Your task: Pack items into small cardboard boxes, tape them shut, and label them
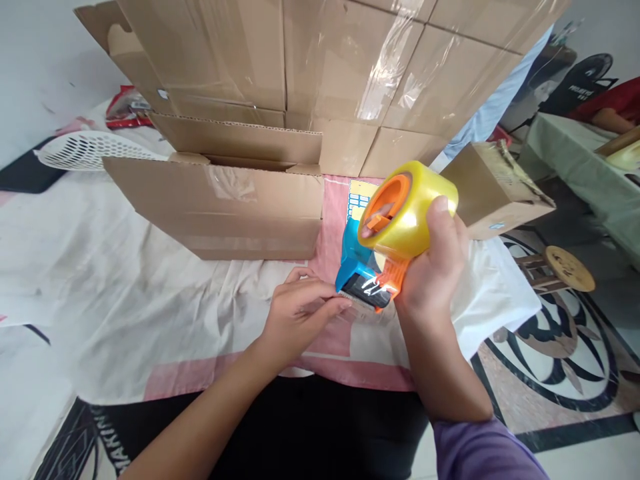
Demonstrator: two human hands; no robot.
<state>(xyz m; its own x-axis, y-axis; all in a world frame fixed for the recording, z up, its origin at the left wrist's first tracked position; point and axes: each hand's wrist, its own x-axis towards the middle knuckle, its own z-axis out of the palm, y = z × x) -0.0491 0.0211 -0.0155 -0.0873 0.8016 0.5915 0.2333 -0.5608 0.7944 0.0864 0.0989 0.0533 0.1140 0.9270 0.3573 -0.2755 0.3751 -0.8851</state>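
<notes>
As my right hand (436, 257) clamps the blue-and-orange plastic dispenser (355, 252) mid-frame, my left hand (297, 308), pinch unclear, seemingly works its yellow tape (431, 200), which next wants steadiness.

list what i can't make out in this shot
In the head view:
Right hand: most fingers, hidden behind the tape dispenser.
Open carton: its bottom, hidden by its front panel.
Tall cardboard: top, cut off by the upper edge.
Person in red: mostly cut off by the right edge.
Blue mark: too small to read.
</notes>
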